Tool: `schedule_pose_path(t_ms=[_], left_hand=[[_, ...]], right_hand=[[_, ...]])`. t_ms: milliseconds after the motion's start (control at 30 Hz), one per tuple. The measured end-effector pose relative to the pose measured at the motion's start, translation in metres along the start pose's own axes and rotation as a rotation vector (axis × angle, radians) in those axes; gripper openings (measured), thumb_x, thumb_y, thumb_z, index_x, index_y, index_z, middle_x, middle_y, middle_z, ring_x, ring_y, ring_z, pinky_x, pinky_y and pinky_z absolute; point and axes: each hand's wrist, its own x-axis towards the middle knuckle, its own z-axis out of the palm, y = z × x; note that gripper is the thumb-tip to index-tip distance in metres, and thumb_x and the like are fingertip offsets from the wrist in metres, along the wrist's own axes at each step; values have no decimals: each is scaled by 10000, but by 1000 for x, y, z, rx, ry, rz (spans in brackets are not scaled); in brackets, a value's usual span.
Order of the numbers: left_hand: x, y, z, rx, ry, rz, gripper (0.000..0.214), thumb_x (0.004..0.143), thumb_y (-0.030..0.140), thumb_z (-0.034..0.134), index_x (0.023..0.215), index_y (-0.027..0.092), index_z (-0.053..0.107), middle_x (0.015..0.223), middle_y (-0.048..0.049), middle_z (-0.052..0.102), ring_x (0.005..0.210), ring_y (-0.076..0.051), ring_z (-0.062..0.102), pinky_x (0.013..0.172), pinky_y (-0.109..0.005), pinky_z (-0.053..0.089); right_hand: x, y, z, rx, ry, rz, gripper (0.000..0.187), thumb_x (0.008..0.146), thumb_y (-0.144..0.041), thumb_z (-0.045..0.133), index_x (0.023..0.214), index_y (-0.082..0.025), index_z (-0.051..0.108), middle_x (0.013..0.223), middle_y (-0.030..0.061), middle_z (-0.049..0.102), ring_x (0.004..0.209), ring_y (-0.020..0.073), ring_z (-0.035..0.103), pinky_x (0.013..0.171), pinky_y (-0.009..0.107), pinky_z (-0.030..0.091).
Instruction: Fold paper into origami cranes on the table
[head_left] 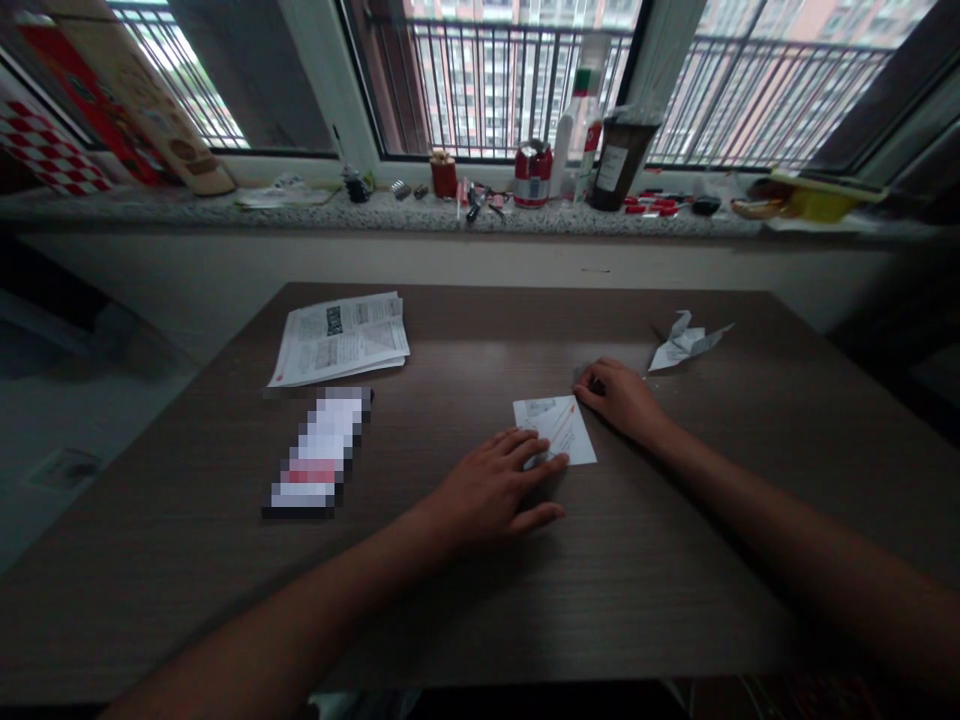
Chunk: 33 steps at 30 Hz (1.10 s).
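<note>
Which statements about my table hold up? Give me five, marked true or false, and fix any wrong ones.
1. The left hand partly covers the small white paper. True.
2. The right hand is holding the folded paper bird. False: the folded paper bird sits apart from it, farther back on the table.
3. The printed sheets lie farther back than the phone. True.
4. The red-and-silver can stands on the table. False: it stands on the windowsill.
5. The phone lies to the left of the small white paper. True.
</note>
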Motion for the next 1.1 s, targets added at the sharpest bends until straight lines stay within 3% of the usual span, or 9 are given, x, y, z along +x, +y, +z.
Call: schedule_pose_path(t_ms=[133,400,667,1100], left_hand=[[0,-1,2,15,8,2,605,1061,621,429,1560,279,443,1562,-106,498,1475,-328,406,1231,-501,311],[0,0,-2,-2,-14,-18,577,1072,599,421,1550,279,454,1580,-106,484,1446,-335,448,1194,-516,360],[1,2,-6,-33,6,-43,542,1090,558,402,1472,190,513,1536,-130,531,1416,-312,493,1179,-474,394],[1,1,-4,-4,-11,-17,532,1084,544,432,1503,223,496,1557,-113,514,1423,-312,491,1214,-483,356]], right_hand=[[-11,-7,-4,55,-10,-20,117,935,-239,653,825,-198,659,884,56,643,782,209,627,718,337,483],[-31,-25,-8,79,-160,-100,132,936,-218,698,819,-200,637,856,40,655,791,208,621,738,330,473],[-52,-37,-5,53,-238,-187,124,940,-223,705,850,-225,619,901,35,673,893,235,606,801,354,463],[-59,-47,-10,-2,-293,-216,70,946,-281,712,917,-246,658,1005,40,707,1005,263,605,843,390,440]])
